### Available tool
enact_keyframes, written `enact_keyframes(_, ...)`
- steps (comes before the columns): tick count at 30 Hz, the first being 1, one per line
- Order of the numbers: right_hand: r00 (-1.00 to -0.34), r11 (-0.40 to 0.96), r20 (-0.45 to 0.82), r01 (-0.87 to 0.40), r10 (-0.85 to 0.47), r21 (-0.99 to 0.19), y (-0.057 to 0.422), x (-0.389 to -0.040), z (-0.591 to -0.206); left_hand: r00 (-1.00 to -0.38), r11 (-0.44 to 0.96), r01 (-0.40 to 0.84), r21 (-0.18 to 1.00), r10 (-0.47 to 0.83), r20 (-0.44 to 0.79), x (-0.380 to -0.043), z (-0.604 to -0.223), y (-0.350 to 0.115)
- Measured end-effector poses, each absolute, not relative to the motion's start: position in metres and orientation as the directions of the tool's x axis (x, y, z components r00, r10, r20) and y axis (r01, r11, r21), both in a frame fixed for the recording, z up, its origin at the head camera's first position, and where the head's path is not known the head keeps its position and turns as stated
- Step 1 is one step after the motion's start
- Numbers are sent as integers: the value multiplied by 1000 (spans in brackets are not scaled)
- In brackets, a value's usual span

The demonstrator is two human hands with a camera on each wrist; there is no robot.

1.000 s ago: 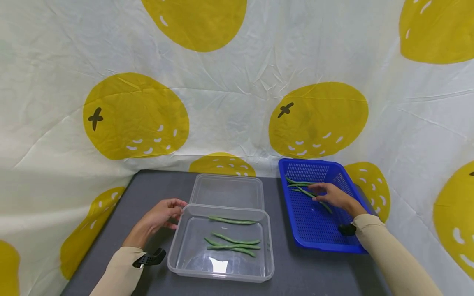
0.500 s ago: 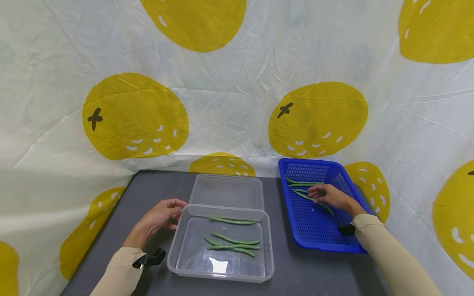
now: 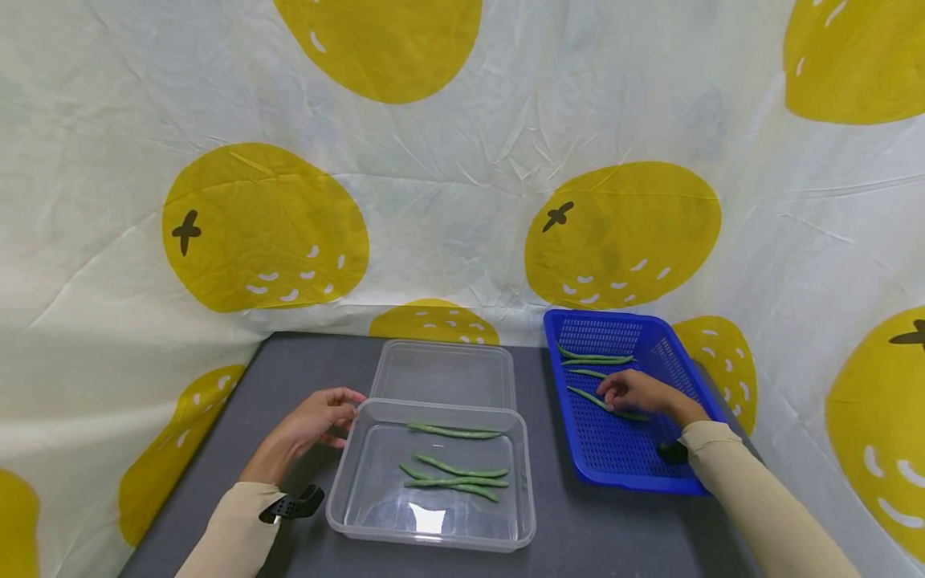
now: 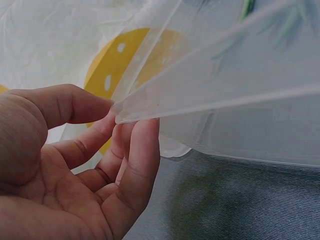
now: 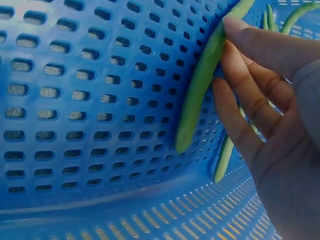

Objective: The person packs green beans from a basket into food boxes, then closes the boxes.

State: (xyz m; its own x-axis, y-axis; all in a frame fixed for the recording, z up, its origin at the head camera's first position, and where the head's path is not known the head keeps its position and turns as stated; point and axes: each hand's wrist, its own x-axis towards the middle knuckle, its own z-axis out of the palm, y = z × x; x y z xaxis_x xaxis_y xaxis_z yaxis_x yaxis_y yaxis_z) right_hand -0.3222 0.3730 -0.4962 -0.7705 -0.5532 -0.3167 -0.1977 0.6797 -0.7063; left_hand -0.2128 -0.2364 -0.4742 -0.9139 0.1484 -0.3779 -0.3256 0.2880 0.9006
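Note:
My left hand (image 3: 314, 421) holds the far left corner of a clear plastic container (image 3: 372, 490), with its thumb and fingers at the rim in the left wrist view. Several green beans (image 3: 455, 482) lie inside the container, some crossing each other. Over at the right, my right hand (image 3: 639, 393) reaches into a blue perforated basket (image 3: 614, 457). In the right wrist view, its thumb and fingers pinch a green bean (image 5: 195, 95) near the middle, close over the basket's floor. A few more beans (image 3: 596, 360) lie toward the basket's back.
A flat clear lid (image 3: 444, 371) lies behind the container, its near edge against the container's far rim. Everything stands on a dark grey table (image 3: 311, 357). A white cloth (image 3: 448, 225) printed with yellow fruit hangs behind and at both sides.
My right hand has moved slightly toward me in the basket and its fingers have closed on a bean. That bean has shifted apart from the others. The left hand stays put.

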Motion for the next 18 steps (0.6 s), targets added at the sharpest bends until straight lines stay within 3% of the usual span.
enact_keyframes(11,-783,743,-301,-283,-544,-607,369,-320,-489,-913,288,-334,898,140,-384,-213,-474,-237)
enact_keyframes(18,-776,688,-265,-279,-573,-670,369,-315,-479,-912,288,-334,897,140,-385,-213,-473,-237)
